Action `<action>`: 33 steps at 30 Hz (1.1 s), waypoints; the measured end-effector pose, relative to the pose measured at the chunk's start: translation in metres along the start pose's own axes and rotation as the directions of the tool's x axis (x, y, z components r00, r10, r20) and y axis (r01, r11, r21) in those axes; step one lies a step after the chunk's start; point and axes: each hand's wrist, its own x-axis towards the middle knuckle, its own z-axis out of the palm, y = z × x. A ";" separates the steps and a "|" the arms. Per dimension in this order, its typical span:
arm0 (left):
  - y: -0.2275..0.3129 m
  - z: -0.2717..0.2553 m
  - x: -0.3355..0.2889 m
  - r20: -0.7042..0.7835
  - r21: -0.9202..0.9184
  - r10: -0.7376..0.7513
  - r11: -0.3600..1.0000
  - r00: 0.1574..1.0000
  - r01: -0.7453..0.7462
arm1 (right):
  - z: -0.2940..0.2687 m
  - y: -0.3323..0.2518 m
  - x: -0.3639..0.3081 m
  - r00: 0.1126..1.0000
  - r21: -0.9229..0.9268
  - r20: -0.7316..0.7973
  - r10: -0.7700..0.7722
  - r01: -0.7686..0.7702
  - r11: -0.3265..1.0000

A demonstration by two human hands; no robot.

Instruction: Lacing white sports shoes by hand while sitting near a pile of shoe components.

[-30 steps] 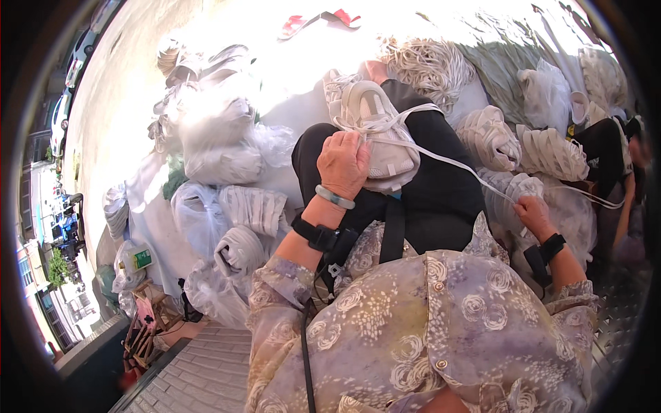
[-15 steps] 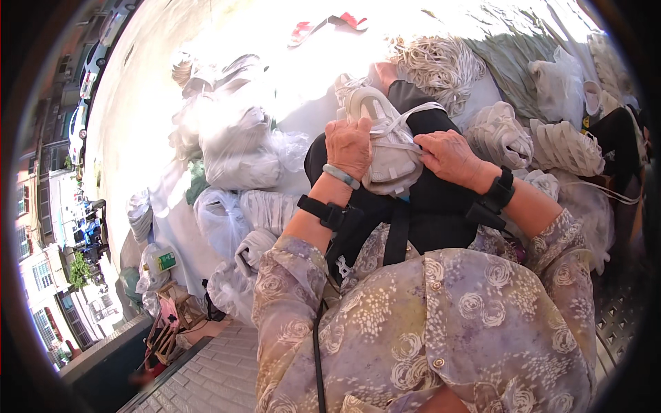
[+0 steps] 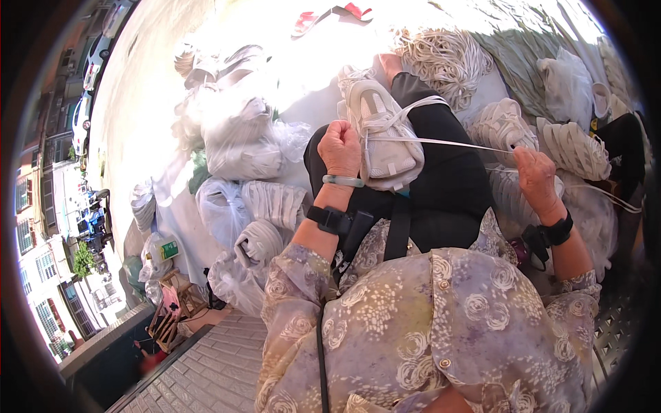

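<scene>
A white shoe (image 3: 392, 162) with a pale mesh part lies on my black-trousered lap, its heel end toward me. My left hand (image 3: 341, 148) is closed in a fist against the shoe's left edge; what its fingers hold is hidden. Well off to the right, my right hand (image 3: 537, 180) pinches a flat white shoelace (image 3: 458, 143). That lace runs taut from the shoe across my right thigh to the fingers. Another stretch of lace loops loosely over the shoe's far right side.
A heap of white laces (image 3: 447, 65) lies beyond my knees. Stacked white shoe pieces (image 3: 571, 150) sit at the right. Bagged bundles (image 3: 241, 138) pile up on the left, with a small wooden chair (image 3: 165, 313) farther down. Red-and-white sandals (image 3: 330, 17) rest at the far side.
My right hand has moved right and toward me, away from the shoe, drawing the lace out straight. My left hand has shifted slightly left and down, staying beside the shoe.
</scene>
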 end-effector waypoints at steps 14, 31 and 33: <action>0.011 -0.002 -0.010 0.202 0.324 0.291 0.881 0.935 -0.344 | 0.053 -0.060 0.074 0.979 0.528 0.144 -0.141 0.044 0.848; 0.035 -0.008 0.008 0.560 0.438 0.488 0.511 0.669 -0.739 | 0.084 -0.088 0.095 0.938 0.549 0.342 -0.051 -0.155 0.821; 0.035 -0.010 0.000 0.542 0.439 0.457 0.562 0.705 -0.701 | 0.080 -0.090 0.094 0.933 0.560 0.356 -0.049 -0.171 0.811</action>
